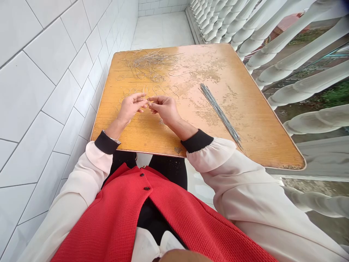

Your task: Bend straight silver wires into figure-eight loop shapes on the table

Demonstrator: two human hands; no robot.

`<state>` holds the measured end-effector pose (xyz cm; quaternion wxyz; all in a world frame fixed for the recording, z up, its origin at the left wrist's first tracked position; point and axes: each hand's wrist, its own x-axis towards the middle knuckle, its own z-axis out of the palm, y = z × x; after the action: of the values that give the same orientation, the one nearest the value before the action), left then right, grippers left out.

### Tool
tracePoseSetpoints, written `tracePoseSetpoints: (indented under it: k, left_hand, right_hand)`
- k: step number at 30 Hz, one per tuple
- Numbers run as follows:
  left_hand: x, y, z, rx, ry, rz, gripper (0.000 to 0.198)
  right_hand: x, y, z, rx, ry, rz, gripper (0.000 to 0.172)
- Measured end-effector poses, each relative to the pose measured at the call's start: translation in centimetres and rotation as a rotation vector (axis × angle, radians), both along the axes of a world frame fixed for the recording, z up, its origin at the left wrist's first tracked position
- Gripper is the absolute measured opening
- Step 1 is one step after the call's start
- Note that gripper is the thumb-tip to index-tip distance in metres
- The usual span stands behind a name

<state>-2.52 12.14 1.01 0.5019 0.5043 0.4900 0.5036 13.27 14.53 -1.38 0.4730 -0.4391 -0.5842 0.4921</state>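
Observation:
Over the near left part of the wooden table, my left hand (132,107) and my right hand (165,108) meet almost fingertip to fingertip. Both pinch a thin wire (145,90), part of which loops up above the fingers. Its ends are hidden by my fingers. Just beyond my hands lie several bent wire loops (170,88) on the tabletop. Farther back sits a tangled pile of thin wires (152,62). To the right of my right hand rests a bundle of straight grey wires (219,112), lying at a slant.
The worn table (259,134) has peeling patches across its middle. A white tiled wall (65,80) runs close along the left. White balusters (289,72) line the right side, with ground and plants visible beyond them.

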Motion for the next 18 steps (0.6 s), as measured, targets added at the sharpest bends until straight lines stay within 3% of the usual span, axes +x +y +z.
tracePoseSetpoints:
  k: [3,8,11,15,18]
  left_hand:
    - [-0.08,-0.19,0.29,-0.014,-0.023,0.003,0.012]
    - [-0.16,-0.1,0.3,-0.008,-0.024,0.045,0.014]
    - [-0.24,0.02,0.13,0.029,0.007,0.073,0.015]
    - [-0.37,0.13,0.1,0.032,0.014,0.076,0.019]
    - [-0.39,0.16,0.15,0.015,0.031,0.069,0.016]
  right_hand:
    - [-0.04,0.23,-0.43,0.063,-0.122,-0.068,0.01]
    - [0.11,0.01,-0.8,0.416,-0.442,-0.152,0.019]
    - [0.05,-0.31,-0.78,0.522,-0.533,-0.139,0.02]
    - [-0.04,-0.49,-0.44,0.345,-0.382,-0.034,0.013]
    - [0.16,-0.52,0.19,0.112,-0.117,0.047,0.027]
